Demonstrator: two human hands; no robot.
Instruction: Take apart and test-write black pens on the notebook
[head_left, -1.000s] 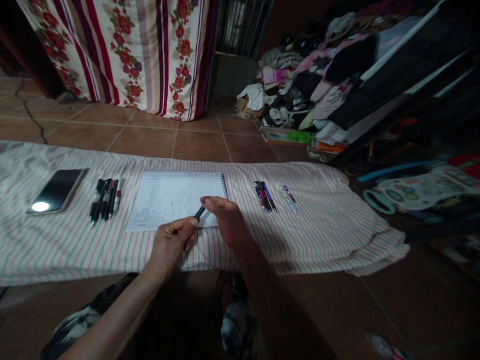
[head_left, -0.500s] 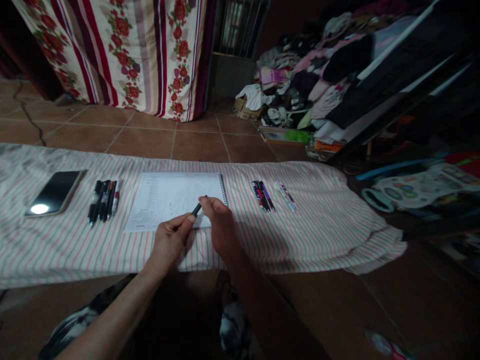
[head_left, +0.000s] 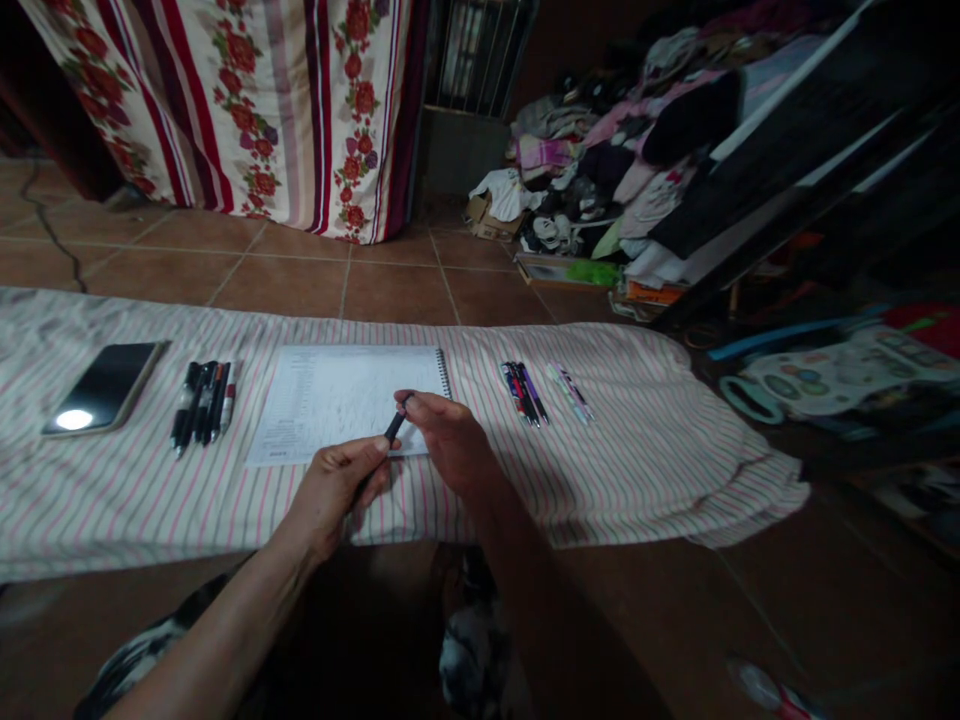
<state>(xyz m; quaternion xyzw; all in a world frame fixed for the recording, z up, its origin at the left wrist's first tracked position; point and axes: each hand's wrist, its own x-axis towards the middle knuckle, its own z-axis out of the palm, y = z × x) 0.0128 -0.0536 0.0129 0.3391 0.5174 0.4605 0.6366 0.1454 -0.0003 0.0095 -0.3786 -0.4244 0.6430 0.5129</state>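
Observation:
Over the near edge of a spiral notebook (head_left: 352, 385), both hands are on one dark pen (head_left: 395, 425), held at a slant. My left hand (head_left: 341, 485) is closed around its lower end, with thumb and fingers pinching it. The upper end sits between the thumb and fingers of my right hand (head_left: 450, 435). The notebook lies with a pale, faintly marked page up and its wire binding on the right. To its left is a row of several dark pens (head_left: 201, 405). Right of it lie a group of colored pens (head_left: 523, 392) and a few pale, slim pens (head_left: 571, 392).
A phone (head_left: 105, 388) with a bright reflection lies at the left on the striped cloth (head_left: 645, 450). Beyond the tiled floor hang a floral curtain (head_left: 262, 110) and a heap of clothes (head_left: 600, 170). A colorful plastic item (head_left: 832, 375) stands at the right.
My right hand has shifted slightly right and turned around the pen's upper end. My left hand has dropped a little, and more of the pen shows between the hands.

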